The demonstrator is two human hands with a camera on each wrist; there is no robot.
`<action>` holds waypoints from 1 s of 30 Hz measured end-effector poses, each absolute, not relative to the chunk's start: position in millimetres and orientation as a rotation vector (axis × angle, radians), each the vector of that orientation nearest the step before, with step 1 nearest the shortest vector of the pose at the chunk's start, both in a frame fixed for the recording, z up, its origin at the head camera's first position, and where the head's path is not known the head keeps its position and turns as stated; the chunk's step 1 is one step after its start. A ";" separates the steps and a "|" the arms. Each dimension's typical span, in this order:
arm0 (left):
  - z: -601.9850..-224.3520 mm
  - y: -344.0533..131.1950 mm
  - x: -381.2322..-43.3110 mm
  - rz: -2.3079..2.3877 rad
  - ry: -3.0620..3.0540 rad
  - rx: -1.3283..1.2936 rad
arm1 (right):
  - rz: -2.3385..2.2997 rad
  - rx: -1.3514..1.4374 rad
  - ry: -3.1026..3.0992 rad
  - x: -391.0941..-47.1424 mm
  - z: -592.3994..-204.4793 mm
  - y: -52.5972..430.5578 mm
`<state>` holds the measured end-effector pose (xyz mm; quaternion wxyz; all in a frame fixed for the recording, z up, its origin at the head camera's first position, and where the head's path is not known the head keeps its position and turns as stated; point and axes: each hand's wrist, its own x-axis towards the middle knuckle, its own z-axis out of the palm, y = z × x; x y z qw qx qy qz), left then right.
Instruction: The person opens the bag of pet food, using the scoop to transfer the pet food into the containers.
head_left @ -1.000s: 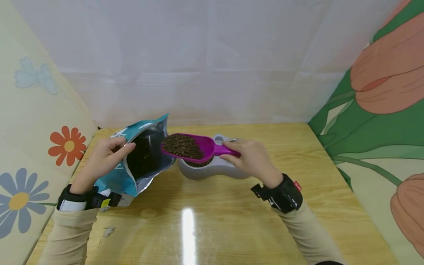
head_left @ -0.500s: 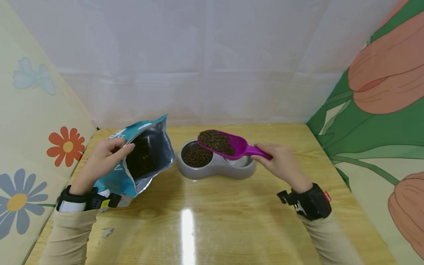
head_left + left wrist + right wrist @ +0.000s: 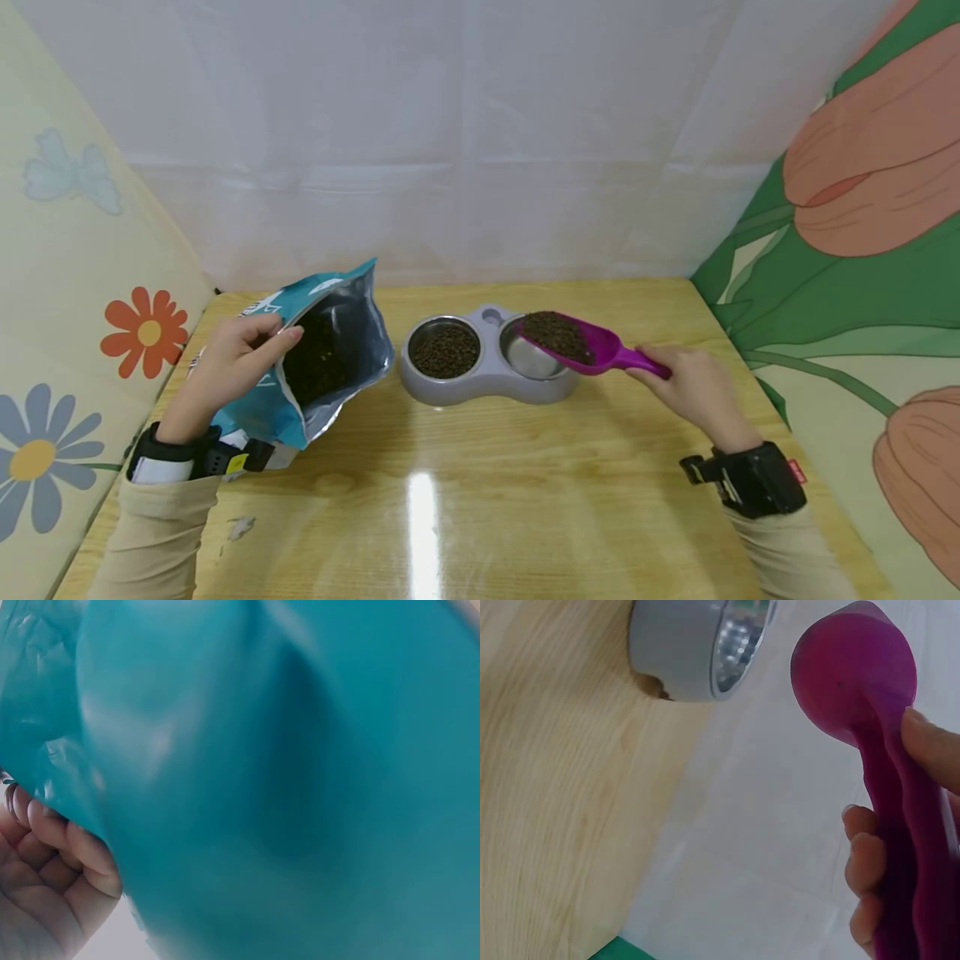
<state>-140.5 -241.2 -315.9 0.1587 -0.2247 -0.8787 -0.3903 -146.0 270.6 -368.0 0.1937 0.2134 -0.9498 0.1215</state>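
Observation:
My left hand (image 3: 243,358) grips the rim of a teal foil bag (image 3: 258,412), thumb over the edge and fingers curled outside. The bag's mouth gapes toward the right, with dark pellets inside. In my right hand (image 3: 697,387) is the handle of a magenta scoop (image 3: 603,342), heaped with brown kibble (image 3: 558,333). The scoop's front overlaps the right steel bowl of a grey double pet bowl (image 3: 491,379) in the head view. Kibble (image 3: 447,352) lies in the left bowl. The right wrist view shows fingers and thumb wrapped round the scoop handle (image 3: 907,847).
The double bowl stands on a wooden table (image 3: 487,508) near its back edge. Behind rises a white sheet (image 3: 450,142), with flower-painted panels at left and right. A pale object (image 3: 281,456) shows under the bag.
My right hand has carried the loaded scoop rightward from the bag's mouth, past the left bowl, to the right bowl. My left hand and the bag have stayed put.

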 end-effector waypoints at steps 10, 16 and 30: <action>-316.6 -241.4 -140.1 -1.126 -2.528 -0.617 | 0.256 0.596 -2.735 -146.7 -368.9 281.3; -316.5 -242.2 -139.9 -1.143 -2.522 -0.616 | 0.172 0.645 -2.838 -154.7 -360.1 276.2; -316.7 -241.4 -140.2 -1.165 -2.508 -0.629 | -0.033 0.781 -2.878 -182.7 -344.2 260.0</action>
